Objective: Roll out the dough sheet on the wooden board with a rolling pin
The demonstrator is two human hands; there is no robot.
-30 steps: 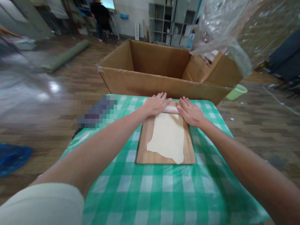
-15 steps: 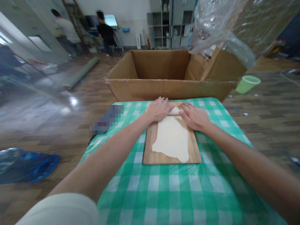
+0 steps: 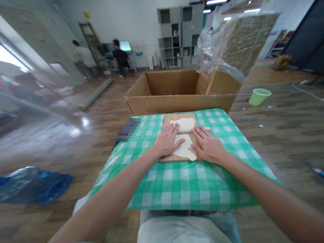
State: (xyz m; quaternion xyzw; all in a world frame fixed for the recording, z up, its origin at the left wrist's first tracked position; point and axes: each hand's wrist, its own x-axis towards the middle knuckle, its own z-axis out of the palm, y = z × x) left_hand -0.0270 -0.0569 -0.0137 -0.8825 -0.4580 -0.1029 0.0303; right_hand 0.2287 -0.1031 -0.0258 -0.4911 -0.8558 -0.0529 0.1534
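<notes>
A thin, pale sheet of dough (image 3: 186, 145) lies on a wooden board (image 3: 166, 119). Across its middle rests a rolling pin (image 3: 207, 129), whose right end sticks out past my fingers. My left hand (image 3: 167, 139) lies flat over the pin's left part, fingers stretched forward and thumb out over the dough. On the pin's right part, my right hand (image 3: 208, 145) is also laid flat, its fingers extended and not wrapped round it. The pin's left end is hidden under my left hand.
A green-checked cloth (image 3: 182, 184) covers the table. Behind stands a large cardboard box (image 3: 177, 104). A pixelated dark object (image 3: 128, 129) sits at the left table edge. On the floor are a green bin (image 3: 259, 97) and a blue plastic bag (image 3: 54, 187). Two people are at the back.
Both hands and the rolling pin have come back toward me, from the board's far end to the dough's middle. Dough now shows beyond the pin. The camera view has shifted.
</notes>
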